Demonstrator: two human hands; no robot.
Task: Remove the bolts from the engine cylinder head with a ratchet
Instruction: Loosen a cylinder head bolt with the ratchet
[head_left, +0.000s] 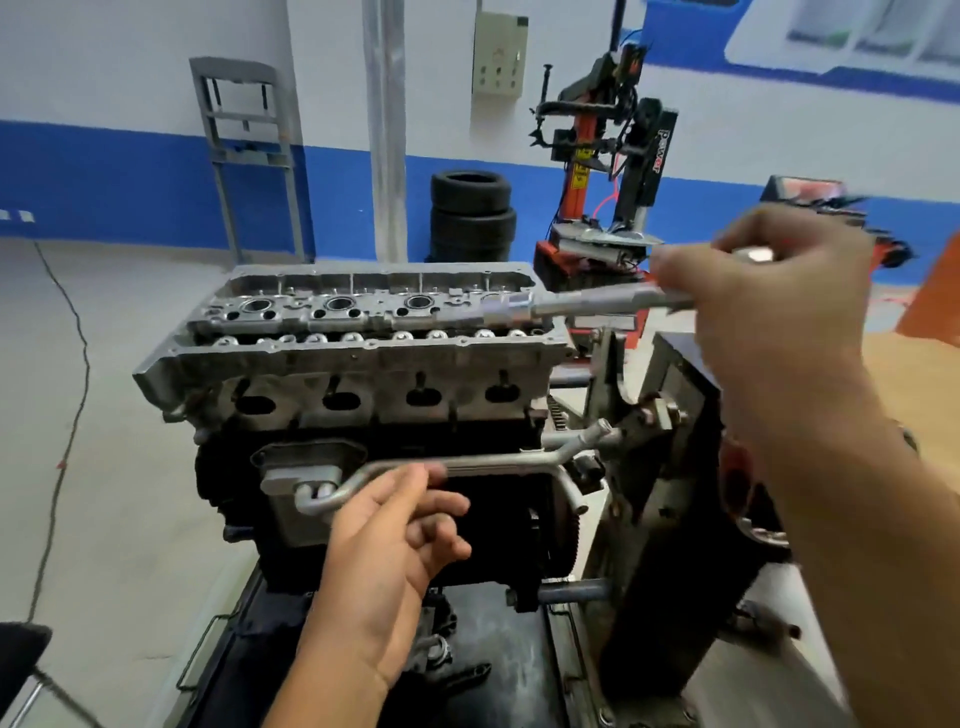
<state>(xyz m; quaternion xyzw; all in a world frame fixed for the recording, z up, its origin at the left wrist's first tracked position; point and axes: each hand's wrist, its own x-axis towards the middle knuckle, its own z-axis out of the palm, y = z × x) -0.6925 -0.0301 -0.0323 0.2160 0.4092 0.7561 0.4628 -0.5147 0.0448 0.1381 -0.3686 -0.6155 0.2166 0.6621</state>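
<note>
Head view: you stand at the side of the engine, looking down on the cylinder head, which sits on top of the dark block on its stand.
Right hand: your grip is wrapped round the handle of the ratchet, whose head reaches to the right end of the cylinder head.
Left hand: grip loosely curled and holding nothing, hanging just in front of the bent metal pipe on the block's side.
Bolts: motion blur hides the ratchet's head, so I cannot tell whether the socket is seated on a bolt or only hovering near one.
Slip risk: if the socket sits shallow or tilted, your pull could round the bolt or throw the ratchet off, sending your knuckles into the raised wall of the cylinder head.
Swing risk: the handle passes over the upright bracket of the engine stand; a long stroke toward you could strike it.
Left-hand risk: that free hand lies beside pipe ends and sharp cast corners; a sudden jerk could drive it onto them.
Open room: the far and left sides of the engine face bare floor, while the tyre machine and stacked tyres stand well apart behind.
Tight side: the right, where the stand crowds your forearm.
</note>
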